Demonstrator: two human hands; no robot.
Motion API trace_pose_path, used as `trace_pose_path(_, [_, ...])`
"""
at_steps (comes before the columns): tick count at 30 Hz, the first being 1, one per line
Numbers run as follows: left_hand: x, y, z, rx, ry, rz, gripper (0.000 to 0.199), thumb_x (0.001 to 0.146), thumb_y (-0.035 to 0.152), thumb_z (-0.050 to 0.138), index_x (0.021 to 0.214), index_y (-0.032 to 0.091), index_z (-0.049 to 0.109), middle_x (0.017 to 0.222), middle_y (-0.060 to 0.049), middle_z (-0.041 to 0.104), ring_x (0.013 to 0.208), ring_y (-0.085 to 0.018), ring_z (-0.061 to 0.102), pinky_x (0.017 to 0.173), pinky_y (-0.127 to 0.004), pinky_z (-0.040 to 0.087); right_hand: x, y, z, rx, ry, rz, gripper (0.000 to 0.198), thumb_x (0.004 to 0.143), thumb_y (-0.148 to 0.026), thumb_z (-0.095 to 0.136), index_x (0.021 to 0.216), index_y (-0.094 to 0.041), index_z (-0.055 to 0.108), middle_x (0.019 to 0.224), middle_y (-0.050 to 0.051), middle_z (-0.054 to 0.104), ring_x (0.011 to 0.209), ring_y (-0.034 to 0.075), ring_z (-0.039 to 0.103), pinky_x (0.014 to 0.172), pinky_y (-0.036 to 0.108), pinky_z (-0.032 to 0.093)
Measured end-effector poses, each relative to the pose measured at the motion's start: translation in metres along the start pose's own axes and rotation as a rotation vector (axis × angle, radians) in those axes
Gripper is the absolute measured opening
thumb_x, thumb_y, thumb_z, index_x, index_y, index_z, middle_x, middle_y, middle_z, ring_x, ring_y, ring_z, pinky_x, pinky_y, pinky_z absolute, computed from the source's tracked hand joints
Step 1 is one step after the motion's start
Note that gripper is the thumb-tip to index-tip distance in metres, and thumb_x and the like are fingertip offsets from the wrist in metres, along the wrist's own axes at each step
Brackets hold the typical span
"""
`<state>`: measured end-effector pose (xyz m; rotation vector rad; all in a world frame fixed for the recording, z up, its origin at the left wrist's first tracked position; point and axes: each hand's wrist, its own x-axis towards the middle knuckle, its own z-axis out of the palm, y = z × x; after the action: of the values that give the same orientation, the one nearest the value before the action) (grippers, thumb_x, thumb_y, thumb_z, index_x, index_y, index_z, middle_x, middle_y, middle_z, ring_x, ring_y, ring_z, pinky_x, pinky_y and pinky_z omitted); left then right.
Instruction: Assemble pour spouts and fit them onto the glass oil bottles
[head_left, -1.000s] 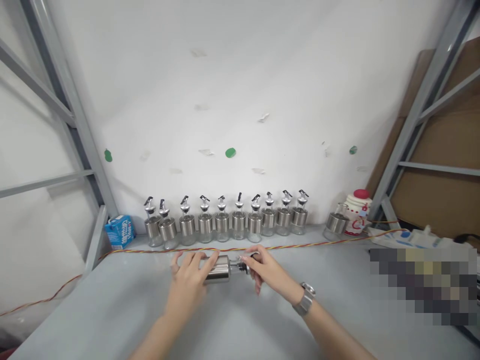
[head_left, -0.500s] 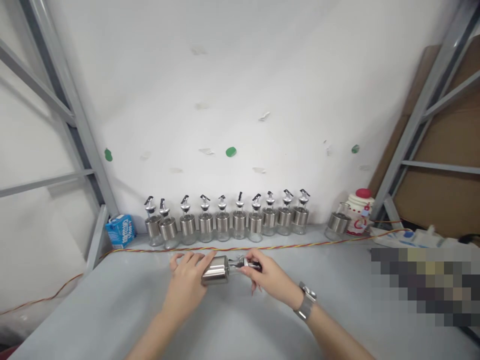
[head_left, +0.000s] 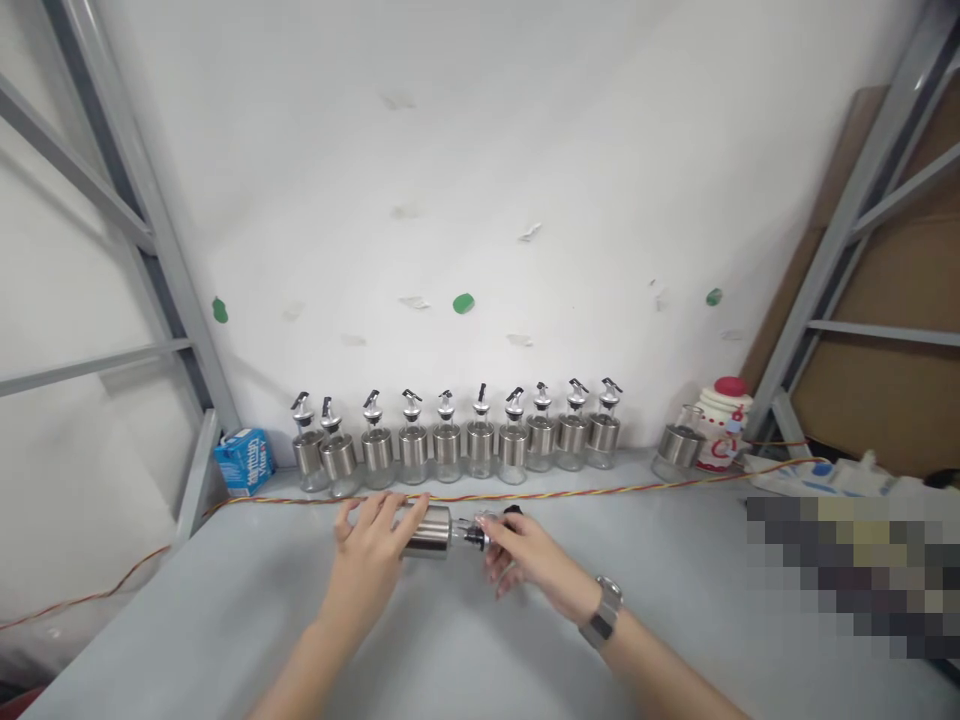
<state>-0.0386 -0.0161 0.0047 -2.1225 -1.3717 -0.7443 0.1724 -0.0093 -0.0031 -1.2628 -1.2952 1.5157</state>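
Observation:
My left hand (head_left: 367, 560) is wrapped over the body of an oil bottle (head_left: 433, 531) lying on its side above the table, its clear glass neck pointing right. The bottle has a brushed metal sleeve. At the neck, the fingers of my right hand (head_left: 531, 562) pinch a pour spout (head_left: 474, 537) with black and silvery parts. Those fingers hide much of the spout, and how deep it sits in the neck I cannot tell. A metal watch (head_left: 606, 612) is on my right wrist.
Behind my hands, several similar bottles (head_left: 447, 450) with spouts stand upright along the wall. A spoutless bottle (head_left: 679, 448) stands right, beside a red and white jar (head_left: 721, 430). A blue carton (head_left: 246, 462) is left. A twisted wire (head_left: 600, 491) crosses the table; a power strip (head_left: 862, 475) lies right.
The bottle has shifted slightly up and left in view. My right hand has turned on the spout, its fingers changing position, and more of the spout's black part shows beside the neck.

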Motion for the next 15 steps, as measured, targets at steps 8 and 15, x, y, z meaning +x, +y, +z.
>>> trace_pose_path(8, [-0.0005, 0.0019, 0.0003, -0.001, 0.055, 0.004, 0.058, 0.067, -0.002, 0.043, 0.112, 0.034, 0.050, 0.098, -0.001, 0.063, 0.099, -0.019, 0.051, 0.091, -0.040, 0.016, -0.0048, -0.0046, -0.0004, 0.276, -0.158, 0.070, 0.034, 0.066, -0.045, 0.063, 0.068, -0.015, 0.047, 0.057, 0.002, 0.058, 0.049, 0.010, 0.056, 0.052, 0.024, 0.048])
trace_pose_path(15, [0.0037, -0.0002, -0.0075, -0.115, -0.105, -0.045, 0.057, 0.062, 0.002, 0.048, 0.110, 0.031, 0.051, 0.095, -0.003, 0.062, 0.093, -0.021, 0.051, 0.089, -0.042, 0.020, -0.0097, -0.0086, -0.0049, -0.161, -0.045, -0.380, 0.030, 0.069, -0.042, 0.061, 0.082, -0.018, 0.048, 0.066, 0.000, 0.059, 0.060, 0.015, 0.057, 0.061, 0.031, 0.046])
